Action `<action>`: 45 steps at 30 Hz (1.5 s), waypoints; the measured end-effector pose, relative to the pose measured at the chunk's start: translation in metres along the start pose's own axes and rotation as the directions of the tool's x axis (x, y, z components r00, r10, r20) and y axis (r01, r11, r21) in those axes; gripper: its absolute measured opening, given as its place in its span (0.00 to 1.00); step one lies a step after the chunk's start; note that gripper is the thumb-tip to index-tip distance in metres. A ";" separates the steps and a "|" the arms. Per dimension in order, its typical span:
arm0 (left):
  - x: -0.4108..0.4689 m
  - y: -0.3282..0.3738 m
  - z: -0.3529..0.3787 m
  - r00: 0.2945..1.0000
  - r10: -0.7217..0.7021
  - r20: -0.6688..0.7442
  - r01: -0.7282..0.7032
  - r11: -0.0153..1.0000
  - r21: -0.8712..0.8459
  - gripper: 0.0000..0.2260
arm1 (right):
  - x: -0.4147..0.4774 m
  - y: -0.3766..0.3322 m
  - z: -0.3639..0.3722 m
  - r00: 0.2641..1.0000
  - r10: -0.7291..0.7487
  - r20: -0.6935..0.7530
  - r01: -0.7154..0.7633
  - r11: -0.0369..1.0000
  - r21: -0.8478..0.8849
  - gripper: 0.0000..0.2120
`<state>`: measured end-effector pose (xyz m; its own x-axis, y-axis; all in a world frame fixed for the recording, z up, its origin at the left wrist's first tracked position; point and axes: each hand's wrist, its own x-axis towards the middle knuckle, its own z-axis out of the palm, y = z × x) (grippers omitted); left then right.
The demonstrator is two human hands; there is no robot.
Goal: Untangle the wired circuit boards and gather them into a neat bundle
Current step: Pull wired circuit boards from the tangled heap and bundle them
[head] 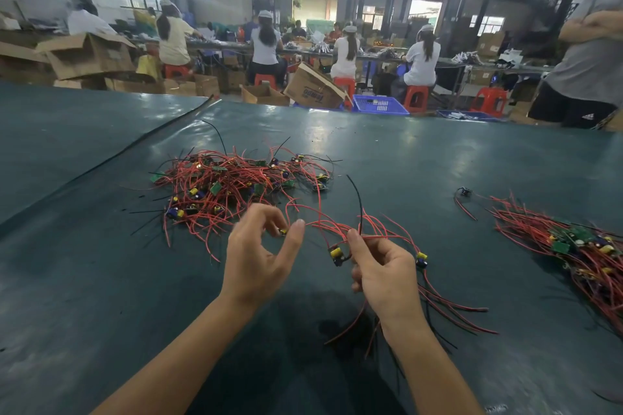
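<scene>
While a tangled pile (236, 182) of red-wired circuit boards lies on the dark green table (404, 152) just beyond the person's hands, both hands work above the near part of the table. The left hand (259, 256) curls its fingertips and thumb around a small board (282, 231) with a yellow part and appears to pinch it. Its red wire arches across to the other hand. The right hand (381, 280) grips a held bunch (371, 232) of thin red and black wires, fingers folded round them. Dangling boards (336, 253) hang on either side of this hand, and the loose wire ends trail down toward the person. Far to the right, well apart, lies a sorted bundle (569, 242) with its wires running much the same way. The pieces look very light. The wires seem limp yet springy, likely to snag and drag neighbours out of the pile. The boards seem stiff and probably delicate where the wires join. The safer hold is judged to be a board's edges, or the wire close to the board, drawing each out slowly rather than tugging.
</scene>
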<state>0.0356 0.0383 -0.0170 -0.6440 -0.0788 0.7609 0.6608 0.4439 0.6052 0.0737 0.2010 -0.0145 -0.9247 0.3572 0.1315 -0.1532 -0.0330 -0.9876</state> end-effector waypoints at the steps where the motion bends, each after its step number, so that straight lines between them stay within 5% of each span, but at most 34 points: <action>1: -0.001 0.000 0.000 0.992 -0.074 0.098 0.080 0.995 -0.057 0.13 | 0.000 -0.001 0.000 1.000 0.020 -0.005 -0.020 0.999 0.026 0.12; 4: -0.005 0.005 0.006 0.886 -0.263 0.382 0.340 0.928 -0.150 0.13 | -0.001 0.000 0.002 0.998 0.050 0.032 -0.051 0.998 0.041 0.13; 6: -0.008 0.007 0.010 0.827 -0.260 0.498 0.400 0.895 -0.199 0.11 | -0.002 0.001 0.004 0.997 0.054 0.060 -0.055 0.998 0.015 0.14; 15: -0.006 0.012 0.008 0.777 -0.254 0.576 0.466 0.848 -0.254 0.07 | -0.005 -0.003 0.000 0.981 0.087 0.171 -0.093 0.995 0.028 0.04; 19: -0.002 0.017 0.013 0.716 -0.461 0.525 0.680 0.629 -0.376 0.06 | -0.002 -0.004 0.001 0.983 0.151 0.105 -0.168 0.970 0.178 0.06; 24: 0.002 0.022 0.013 0.565 -0.589 0.577 0.820 0.325 -0.472 0.06 | -0.003 -0.005 0.002 0.995 0.093 0.033 -0.097 0.982 0.159 0.09; 29: -0.004 0.023 0.011 0.524 -0.523 0.672 0.848 0.396 -0.353 0.14 | -0.004 -0.008 0.003 0.999 0.002 0.051 -0.008 0.992 0.122 0.08; 32: -0.004 0.023 0.012 0.523 -0.539 0.660 0.852 0.336 -0.401 0.13 | -0.004 -0.008 0.003 0.999 -0.013 0.039 0.008 0.993 0.117 0.08; 40: -0.007 0.020 0.013 0.579 -0.490 0.651 0.812 0.414 -0.410 0.10 | -0.010 -0.002 0.006 0.995 0.041 0.091 -0.036 0.998 -0.058 0.13; 45: -0.007 0.020 0.014 0.581 -0.488 0.652 0.808 0.447 -0.384 0.16 | -0.007 0.000 0.007 0.997 0.079 0.022 -0.079 0.997 -0.011 0.13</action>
<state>0.0479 0.0602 -0.0129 -0.9474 0.3200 -0.0058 -0.0763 -0.2082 0.9751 0.0774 0.1924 -0.0144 -0.9412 0.3333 0.0546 -0.0759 -0.0512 -0.9958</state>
